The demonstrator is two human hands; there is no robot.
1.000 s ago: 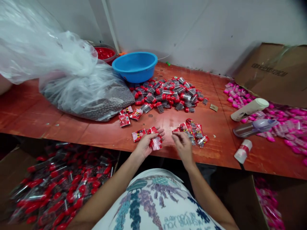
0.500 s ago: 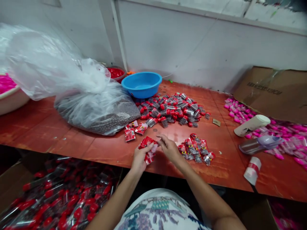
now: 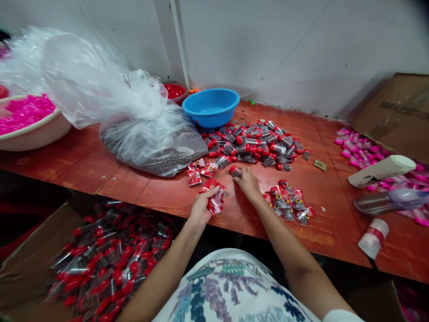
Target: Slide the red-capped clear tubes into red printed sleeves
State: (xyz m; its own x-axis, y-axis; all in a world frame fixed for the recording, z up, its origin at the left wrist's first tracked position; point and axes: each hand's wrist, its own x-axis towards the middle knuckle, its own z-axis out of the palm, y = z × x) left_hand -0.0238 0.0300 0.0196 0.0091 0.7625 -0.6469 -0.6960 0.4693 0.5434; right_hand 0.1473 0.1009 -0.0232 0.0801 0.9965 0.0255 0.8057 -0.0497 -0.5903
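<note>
My left hand (image 3: pixel 201 208) is closed on several small red printed packets (image 3: pixel 215 197), its thumb lying on top of them. My right hand (image 3: pixel 248 182) has its fingers round a small clear bottle with a red cap (image 3: pixel 235 171) and dark contents, low over the table. Just beyond it spreads a heap of similar red-capped bottles (image 3: pixel 258 145). To the right of my right hand lie several red packets with dark contents (image 3: pixel 288 201). A few more red packets (image 3: pixel 194 177) rest on the table beyond my left hand.
A clear bag of dark beads (image 3: pixel 161 147) and a blue basin (image 3: pixel 211 107) stand at the back. Left is a white basin (image 3: pixel 63 127) of pink pieces. Below the table edge, a carton (image 3: pixel 27 273) holds red-capped items. Right lie a cup (image 3: pixel 382 171), a tumbler (image 3: pixel 378 203) and a roll (image 3: pixel 373 237).
My right hand has moved forward from beside the packets and now grips a red-capped bottle. My left hand keeps its packets. The view has shifted to the left.
</note>
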